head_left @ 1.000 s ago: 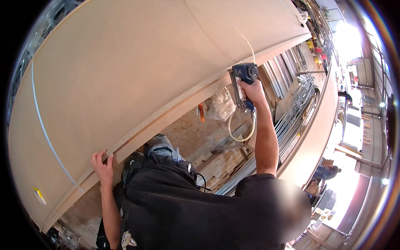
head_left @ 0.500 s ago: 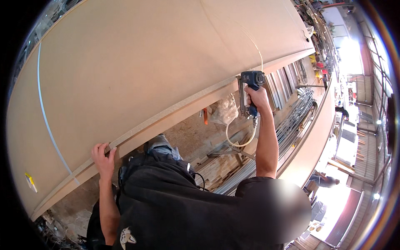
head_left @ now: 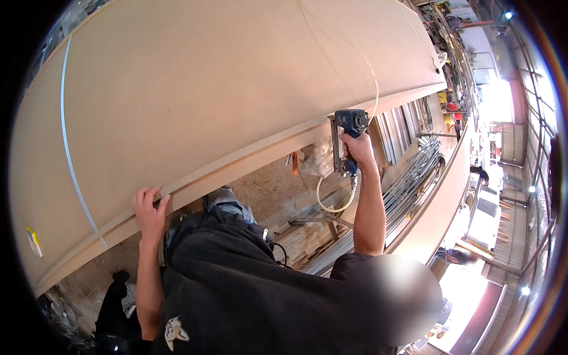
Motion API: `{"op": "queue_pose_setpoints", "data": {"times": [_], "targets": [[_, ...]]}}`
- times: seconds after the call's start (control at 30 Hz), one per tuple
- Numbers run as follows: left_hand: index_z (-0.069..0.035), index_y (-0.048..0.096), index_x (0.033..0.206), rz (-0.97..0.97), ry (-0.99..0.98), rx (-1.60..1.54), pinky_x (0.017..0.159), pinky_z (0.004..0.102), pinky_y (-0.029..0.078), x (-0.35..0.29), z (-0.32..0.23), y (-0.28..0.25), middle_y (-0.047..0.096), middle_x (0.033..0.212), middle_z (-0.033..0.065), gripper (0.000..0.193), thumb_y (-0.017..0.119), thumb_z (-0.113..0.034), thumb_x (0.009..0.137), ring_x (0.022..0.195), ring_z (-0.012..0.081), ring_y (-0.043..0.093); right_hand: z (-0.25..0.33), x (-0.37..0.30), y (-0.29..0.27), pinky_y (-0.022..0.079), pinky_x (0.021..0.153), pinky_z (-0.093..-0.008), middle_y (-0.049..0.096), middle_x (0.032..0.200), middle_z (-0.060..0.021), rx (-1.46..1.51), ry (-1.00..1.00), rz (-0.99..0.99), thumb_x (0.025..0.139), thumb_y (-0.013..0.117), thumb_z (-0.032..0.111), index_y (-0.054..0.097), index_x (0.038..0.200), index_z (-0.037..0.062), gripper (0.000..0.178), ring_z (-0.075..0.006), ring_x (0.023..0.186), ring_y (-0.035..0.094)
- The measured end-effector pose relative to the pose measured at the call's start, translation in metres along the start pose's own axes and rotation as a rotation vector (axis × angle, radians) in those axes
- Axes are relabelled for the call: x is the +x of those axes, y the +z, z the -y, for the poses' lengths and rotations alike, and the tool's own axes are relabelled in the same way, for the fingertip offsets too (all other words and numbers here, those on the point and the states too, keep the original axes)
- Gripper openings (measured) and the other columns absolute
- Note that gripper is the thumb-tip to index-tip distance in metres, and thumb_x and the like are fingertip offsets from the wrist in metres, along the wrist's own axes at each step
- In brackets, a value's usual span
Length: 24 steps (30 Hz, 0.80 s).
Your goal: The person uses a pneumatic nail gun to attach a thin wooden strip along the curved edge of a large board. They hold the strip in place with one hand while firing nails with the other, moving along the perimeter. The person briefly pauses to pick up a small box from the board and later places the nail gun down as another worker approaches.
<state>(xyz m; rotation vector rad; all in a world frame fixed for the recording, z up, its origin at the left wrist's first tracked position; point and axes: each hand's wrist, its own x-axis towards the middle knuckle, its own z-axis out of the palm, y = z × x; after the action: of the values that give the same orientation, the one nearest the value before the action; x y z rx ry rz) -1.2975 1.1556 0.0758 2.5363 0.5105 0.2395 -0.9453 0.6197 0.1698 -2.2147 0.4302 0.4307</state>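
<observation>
My right hand (head_left: 359,148) is wrapped round the grip of a dark blue air nailer (head_left: 354,120). The nailer's nose touches or hangs close to the long edge of a large tan board (head_left: 219,89); the exact contact is hard to tell. A pale air hose (head_left: 322,198) loops from the bottom of its grip, and a thin line runs up across the board. Further left, my left hand (head_left: 150,210) has its fingers curled over the same edge, with the thumb against the side. A narrow strip (head_left: 260,155) shows below the board's top face along that edge.
A pale blue strap (head_left: 66,136) crosses the board at left, near a yellow-and-white piece (head_left: 34,242). Below lie metal tubes (head_left: 414,180), timber strips (head_left: 307,242) and a clear plastic bag (head_left: 318,158). Another long panel (head_left: 435,213) stands at right; a person (head_left: 458,255) is beyond.
The nailer and my right hand have shifted slightly left and down along the edge. My left hand keeps its hold on the board. The view has moved a little.
</observation>
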Motion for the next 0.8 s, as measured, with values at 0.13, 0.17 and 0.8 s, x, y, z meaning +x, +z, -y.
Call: {"op": "queue_pose_setpoints", "data": {"times": [0.13, 0.17, 0.8], "targets": [[-0.007, 0.072, 0.12, -0.002, 0.012, -0.001, 0.103, 0.0487, 0.044, 0.001, -0.003, 0.0, 0.062, 0.121, 0.0127, 0.035, 0.083, -0.028, 0.094, 0.116, 0.0372, 0.057, 0.013, -0.019, 0.01, 0.048, 0.05, -0.0321, 0.063, 0.065, -0.0033, 0.0, -0.013, 0.006, 0.091, 0.078, 0.016, 0.07, 0.08, 0.002, 0.02, -0.014, 0.052, 0.059], [-0.007, 0.072, 0.12, 0.004, 0.008, -0.009, 0.103, 0.0489, 0.044, 0.001, -0.003, -0.001, 0.062, 0.122, 0.0125, 0.035, 0.082, -0.028, 0.094, 0.116, 0.0371, 0.057, 0.009, -0.018, 0.012, 0.048, 0.05, -0.0323, 0.062, 0.064, -0.0034, -0.024, -0.021, 0.006, 0.091, 0.078, 0.016, 0.07, 0.078, 0.002, 0.021, -0.0141, 0.051, 0.059], [-0.009, 0.071, 0.118, -0.026, 0.037, -0.01, 0.101, 0.05, 0.044, 0.003, -0.005, 0.004, 0.062, 0.12, 0.0108, 0.034, 0.082, -0.028, 0.093, 0.116, 0.0362, 0.058, 0.01, -0.039, 0.04, 0.048, 0.048, -0.0321, 0.062, 0.063, -0.0039, -0.11, -0.07, 0.007, 0.088, 0.078, 0.014, 0.068, 0.078, 0.0014, 0.019, -0.0148, 0.048, 0.059]]}}
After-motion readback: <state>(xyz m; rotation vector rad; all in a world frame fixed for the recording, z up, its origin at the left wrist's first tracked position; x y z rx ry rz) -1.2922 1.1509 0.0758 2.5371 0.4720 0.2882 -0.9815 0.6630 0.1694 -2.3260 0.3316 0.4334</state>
